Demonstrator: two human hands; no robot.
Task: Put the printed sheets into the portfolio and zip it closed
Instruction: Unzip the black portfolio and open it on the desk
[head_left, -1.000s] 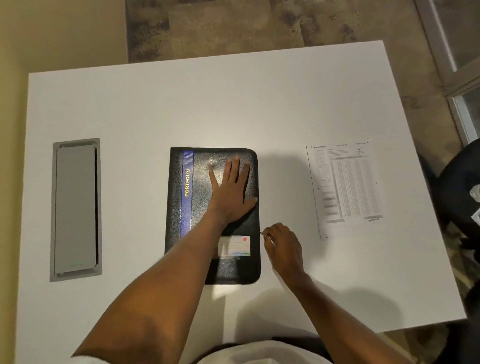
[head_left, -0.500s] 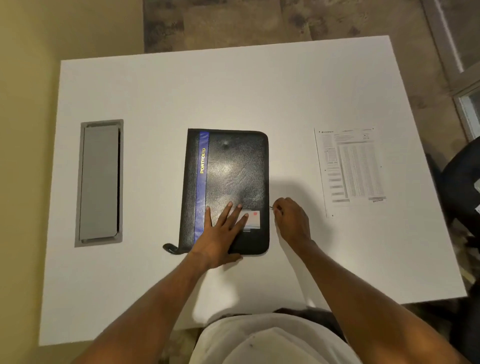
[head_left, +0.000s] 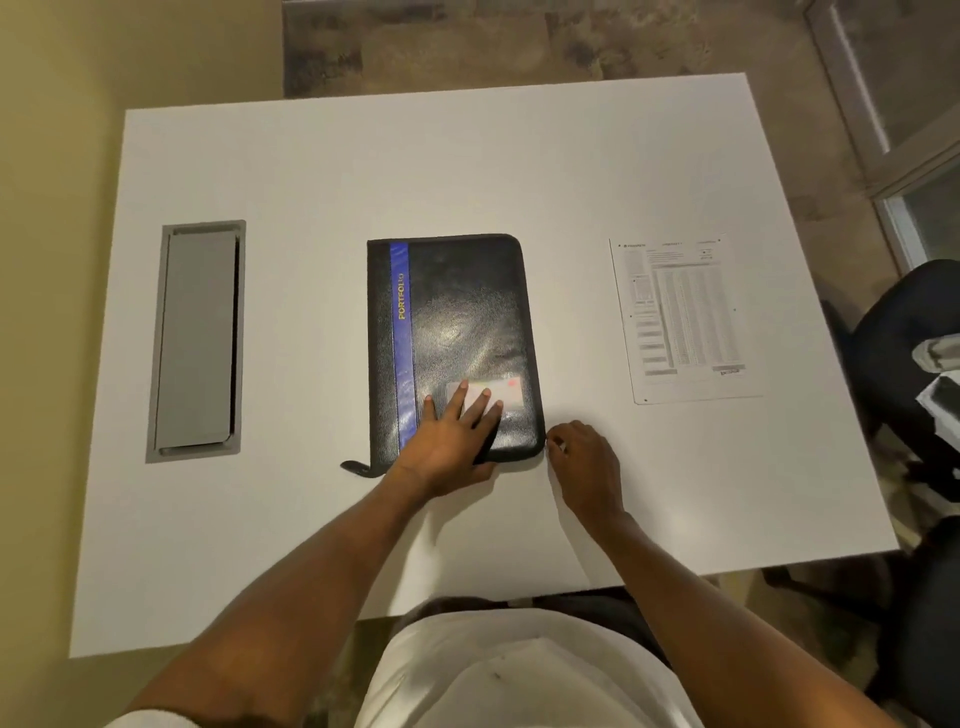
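Portfolio (head_left: 457, 312) lies under flat left hand (head_left: 452, 441); right hand (head_left: 584, 457) pinches its zipper pull (head_left: 557, 445).

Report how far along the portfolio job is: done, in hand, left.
Done: nothing yet; the printed sheets lie on the table right of the closed portfolio. In hand: left hand presses flat on its cover, right hand pinches what looks like the zipper pull at the near right corner. Left: open it, insert sheets, zip shut.

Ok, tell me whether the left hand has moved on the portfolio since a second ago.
Yes. The left hand has slid toward the person along the portfolio, from mid-cover to its near end, fingers now on the label.
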